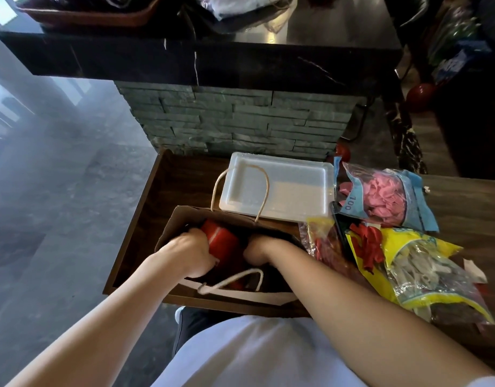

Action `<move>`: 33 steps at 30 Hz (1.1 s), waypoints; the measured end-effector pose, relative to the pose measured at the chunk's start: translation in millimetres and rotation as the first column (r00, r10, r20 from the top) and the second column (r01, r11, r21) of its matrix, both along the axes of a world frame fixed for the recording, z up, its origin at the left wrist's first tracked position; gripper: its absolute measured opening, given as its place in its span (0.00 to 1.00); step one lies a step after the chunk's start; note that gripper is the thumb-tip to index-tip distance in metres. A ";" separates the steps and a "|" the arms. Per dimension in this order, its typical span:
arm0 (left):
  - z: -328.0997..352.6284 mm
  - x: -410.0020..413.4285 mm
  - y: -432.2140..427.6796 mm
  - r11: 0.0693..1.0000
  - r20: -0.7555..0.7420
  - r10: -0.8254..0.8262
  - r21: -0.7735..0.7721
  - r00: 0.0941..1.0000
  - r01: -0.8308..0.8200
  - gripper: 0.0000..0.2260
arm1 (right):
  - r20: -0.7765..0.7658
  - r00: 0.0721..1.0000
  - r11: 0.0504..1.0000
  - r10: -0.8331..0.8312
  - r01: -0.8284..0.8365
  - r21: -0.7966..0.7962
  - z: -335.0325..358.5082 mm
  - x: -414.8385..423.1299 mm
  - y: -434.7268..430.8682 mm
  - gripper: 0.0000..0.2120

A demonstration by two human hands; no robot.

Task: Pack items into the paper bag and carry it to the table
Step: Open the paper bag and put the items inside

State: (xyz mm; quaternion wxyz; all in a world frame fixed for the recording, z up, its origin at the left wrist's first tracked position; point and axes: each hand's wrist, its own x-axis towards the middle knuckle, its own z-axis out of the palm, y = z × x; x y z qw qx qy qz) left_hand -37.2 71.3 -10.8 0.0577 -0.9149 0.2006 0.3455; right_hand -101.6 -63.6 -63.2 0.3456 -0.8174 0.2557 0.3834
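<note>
A brown paper bag (182, 219) with cord handles stands open on the low dark wooden table (168, 185). Both my hands reach into it. My left hand (194, 254) grips a red cylindrical item (222, 240) inside the bag's mouth. My right hand (259, 250) is deep in the bag beside that item; its fingers are hidden, so I cannot tell what it holds. More red shows lower in the bag near the front handle (235, 279).
A white foam tray (280, 188) lies behind the bag. To the right lie a blue packet of pink balloons (380, 196), a yellow packet (425, 272) and loose red balloons (366, 244). A black stone counter (213, 60) rises beyond the table.
</note>
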 end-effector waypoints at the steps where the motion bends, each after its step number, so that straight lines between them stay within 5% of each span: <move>1: -1.3 0.9 -0.6 1.000 -0.021 0.014 -0.004 1.000 -0.014 0.23 | 0.008 1.000 1.000 -0.021 0.021 0.007 3.4 0.0 0.7 0.20; 5: -10.0 5.3 -4.9 0.967 -0.284 0.166 -0.142 0.944 -0.212 0.11 | 0.092 0.929 0.933 -0.360 0.355 0.062 7.8 -5.2 6.9 0.18; 8: -10.3 6.8 -2.3 0.910 -0.445 0.285 -0.154 0.849 -0.386 0.10 | 0.022 0.689 0.672 -0.724 0.697 0.250 6.4 -6.7 11.5 0.17; 11: -18.9 10.2 1.2 0.967 -0.435 0.181 -0.087 0.882 -0.241 0.10 | -0.259 0.461 0.338 -0.849 0.850 0.404 4.8 -7.7 16.0 0.14; 14: -21.0 7.4 -2.2 0.990 -0.365 0.094 -0.064 0.926 -0.126 0.11 | -0.336 0.407 0.258 -0.849 0.875 0.409 1.7 -11.7 20.4 0.12; 22: -9.5 12.4 -17.7 0.967 -0.444 0.236 0.020 0.865 -0.254 0.16 | -0.176 0.520 0.456 -0.836 0.836 0.306 2.1 -23.1 20.3 0.14; 28: -23.3 20.6 -32.1 0.980 -0.370 -0.087 0.135 0.925 0.147 0.16 | -0.199 0.877 0.887 -0.438 0.457 0.061 -3.7 -28.3 5.9 0.19; 33: -43.8 32.0 -42.1 0.938 -0.435 -0.219 0.154 0.874 0.312 0.15 | -0.184 0.973 0.988 -0.140 0.151 0.043 -7.6 -21.0 21.2 0.18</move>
